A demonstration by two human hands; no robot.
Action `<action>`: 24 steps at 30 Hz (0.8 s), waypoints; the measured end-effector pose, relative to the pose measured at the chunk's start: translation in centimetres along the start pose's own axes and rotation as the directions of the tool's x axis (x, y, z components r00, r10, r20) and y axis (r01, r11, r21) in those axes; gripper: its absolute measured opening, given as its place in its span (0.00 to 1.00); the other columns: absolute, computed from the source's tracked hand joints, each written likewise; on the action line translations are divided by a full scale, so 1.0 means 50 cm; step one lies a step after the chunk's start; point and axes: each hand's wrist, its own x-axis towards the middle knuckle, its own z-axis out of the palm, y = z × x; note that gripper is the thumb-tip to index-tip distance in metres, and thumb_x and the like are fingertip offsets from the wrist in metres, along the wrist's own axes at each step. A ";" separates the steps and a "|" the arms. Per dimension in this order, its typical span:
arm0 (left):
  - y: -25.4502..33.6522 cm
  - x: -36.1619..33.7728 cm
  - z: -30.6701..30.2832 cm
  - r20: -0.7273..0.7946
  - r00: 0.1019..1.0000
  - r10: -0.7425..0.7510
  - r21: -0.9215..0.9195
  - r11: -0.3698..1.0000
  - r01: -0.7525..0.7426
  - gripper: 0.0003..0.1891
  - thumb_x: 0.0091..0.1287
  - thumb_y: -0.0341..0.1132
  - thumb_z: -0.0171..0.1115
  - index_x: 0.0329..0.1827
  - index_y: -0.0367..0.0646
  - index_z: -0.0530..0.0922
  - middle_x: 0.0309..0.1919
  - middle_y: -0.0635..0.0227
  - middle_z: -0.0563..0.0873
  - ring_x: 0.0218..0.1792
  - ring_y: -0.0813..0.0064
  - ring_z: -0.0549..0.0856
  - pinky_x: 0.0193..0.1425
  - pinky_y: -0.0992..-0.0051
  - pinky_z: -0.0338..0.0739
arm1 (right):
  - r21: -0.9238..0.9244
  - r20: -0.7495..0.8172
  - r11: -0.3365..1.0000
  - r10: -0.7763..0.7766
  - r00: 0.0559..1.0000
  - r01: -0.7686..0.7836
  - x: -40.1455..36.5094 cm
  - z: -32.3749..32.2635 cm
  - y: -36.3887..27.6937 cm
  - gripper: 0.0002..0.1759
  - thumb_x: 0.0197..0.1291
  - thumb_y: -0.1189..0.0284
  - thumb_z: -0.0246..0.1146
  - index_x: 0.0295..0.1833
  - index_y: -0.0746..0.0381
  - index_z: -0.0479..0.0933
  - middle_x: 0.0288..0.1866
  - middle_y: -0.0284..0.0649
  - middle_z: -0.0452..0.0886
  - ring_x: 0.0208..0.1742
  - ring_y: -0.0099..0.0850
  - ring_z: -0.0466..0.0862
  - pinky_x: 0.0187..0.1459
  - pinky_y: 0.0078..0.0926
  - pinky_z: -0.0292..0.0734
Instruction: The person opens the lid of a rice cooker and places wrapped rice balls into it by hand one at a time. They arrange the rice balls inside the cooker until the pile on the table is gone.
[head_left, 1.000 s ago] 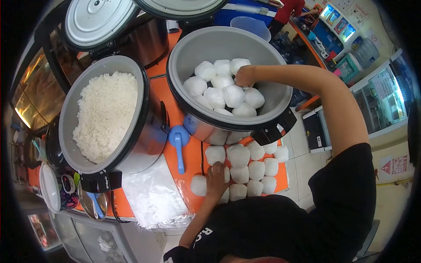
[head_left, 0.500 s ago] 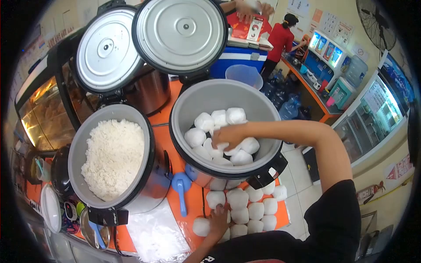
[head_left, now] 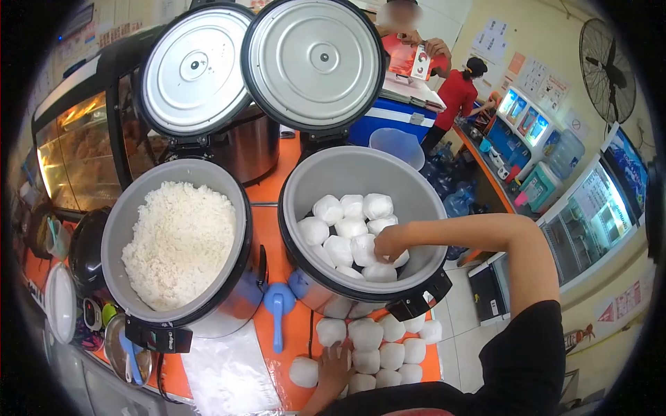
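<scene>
My right hand (head_left: 392,244) reaches into the right-hand cooker pot (head_left: 361,163). Its fingers are closed at a white wrapped rice packet (head_left: 363,248), with the fingertips partly hidden. Several like packets (head_left: 327,209) lie around it in the pot. Down on the orange counter, my left hand (head_left: 336,366) is curled over a packet mostly hidden beneath it. Rows of wrapped packets (head_left: 392,356) sit just to its right, and a single packet (head_left: 304,372) lies on its left.
The left cooker pot (head_left: 121,284) holds loose white rice (head_left: 180,243). Between the cookers lies a blue scoop (head_left: 279,305), near clear plastic sheets (head_left: 232,378). Two raised lids (head_left: 316,90) stand behind. A person (head_left: 402,41) holds a red box; another person (head_left: 459,97) works at a side counter.
The view has shifted slightly. My right hand has moved a little to the right inside the pot, uncovering more packets. My left hand stays among the counter packets.
</scene>
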 end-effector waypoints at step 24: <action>-0.073 -0.093 -0.071 -0.147 0.987 0.066 -0.306 0.946 -0.109 0.21 0.61 0.35 0.64 0.58 0.44 0.76 0.46 0.58 0.83 0.47 0.56 0.82 0.51 0.60 0.75 | 0.090 -0.102 0.939 -0.323 0.941 0.332 0.041 -0.029 -0.090 0.17 0.45 0.73 0.70 0.44 0.65 0.82 0.44 0.47 0.83 0.48 0.46 0.81 0.51 0.42 0.75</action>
